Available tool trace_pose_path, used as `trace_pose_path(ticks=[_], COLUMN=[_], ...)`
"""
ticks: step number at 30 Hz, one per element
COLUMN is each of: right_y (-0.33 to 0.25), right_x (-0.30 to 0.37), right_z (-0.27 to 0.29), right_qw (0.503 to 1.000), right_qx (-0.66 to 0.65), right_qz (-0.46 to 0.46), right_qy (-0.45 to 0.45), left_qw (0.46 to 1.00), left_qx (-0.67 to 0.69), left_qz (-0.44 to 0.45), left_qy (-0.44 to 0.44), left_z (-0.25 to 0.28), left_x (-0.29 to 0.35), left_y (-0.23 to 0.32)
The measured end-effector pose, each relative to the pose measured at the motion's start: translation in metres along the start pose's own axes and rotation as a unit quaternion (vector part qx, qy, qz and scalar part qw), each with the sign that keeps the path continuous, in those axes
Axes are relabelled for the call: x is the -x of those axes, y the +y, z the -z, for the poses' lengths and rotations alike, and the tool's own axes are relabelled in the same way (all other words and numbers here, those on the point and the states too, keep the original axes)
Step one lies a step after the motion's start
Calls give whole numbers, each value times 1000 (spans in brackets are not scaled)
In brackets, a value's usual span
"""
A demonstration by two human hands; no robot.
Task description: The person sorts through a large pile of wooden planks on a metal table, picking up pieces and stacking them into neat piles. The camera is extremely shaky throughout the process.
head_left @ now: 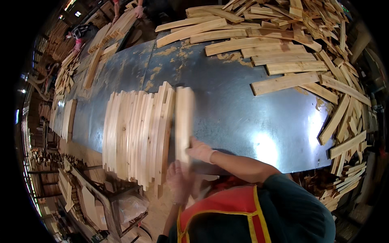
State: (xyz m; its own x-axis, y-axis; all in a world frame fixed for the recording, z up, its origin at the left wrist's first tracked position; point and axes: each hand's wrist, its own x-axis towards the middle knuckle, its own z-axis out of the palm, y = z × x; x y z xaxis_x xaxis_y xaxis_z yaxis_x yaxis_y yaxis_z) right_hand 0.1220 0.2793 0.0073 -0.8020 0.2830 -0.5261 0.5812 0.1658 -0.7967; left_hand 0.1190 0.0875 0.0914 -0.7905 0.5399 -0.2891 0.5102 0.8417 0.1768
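A pale wooden board (pixel 184 117), slightly blurred, lies lengthwise in front of me, just right of a row of boards standing on edge (pixel 135 133). My right hand (pixel 200 150), in a light glove, grips its right side near the close end. At that close end is my left hand (pixel 177 182), also gloved and smeared by motion, so its fingers do not show clearly. A narrow gap separates the board from the row. Under them is a dark metal tabletop (pixel 223 117).
Loose boards (pixel 283 52) are heaped along the far right of the table. Another short row of boards (pixel 69 119) stands at the left edge. Beyond the far left, another person's gloved hand (pixel 139 11) is by stacked boards. A wooden frame (pixel 97 198) stands at lower left.
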Motion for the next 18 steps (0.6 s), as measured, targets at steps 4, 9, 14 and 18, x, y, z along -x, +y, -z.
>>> trace_pose_path(ticks=[4,9,14,18], right_y=[-43,14,116,97], right_x=[-6,-12,17,27], right_z=[8,164,362,397], right_qw=[982,966,790,824], right_qx=[81,222,547,555], right_qz=[86,113,27,-33], right_qy=[-148,68,276,111], left_qw=[961,981,985,963], left_qx=[-240,-117,-43,-36], left_qz=[-56,-67,-148,-262], left_qy=[128,136,73,56], left_z=[-54,-26,-34,-47], left_x=[-25,-33,-57,-85], left_y=[-88,-68,26,144])
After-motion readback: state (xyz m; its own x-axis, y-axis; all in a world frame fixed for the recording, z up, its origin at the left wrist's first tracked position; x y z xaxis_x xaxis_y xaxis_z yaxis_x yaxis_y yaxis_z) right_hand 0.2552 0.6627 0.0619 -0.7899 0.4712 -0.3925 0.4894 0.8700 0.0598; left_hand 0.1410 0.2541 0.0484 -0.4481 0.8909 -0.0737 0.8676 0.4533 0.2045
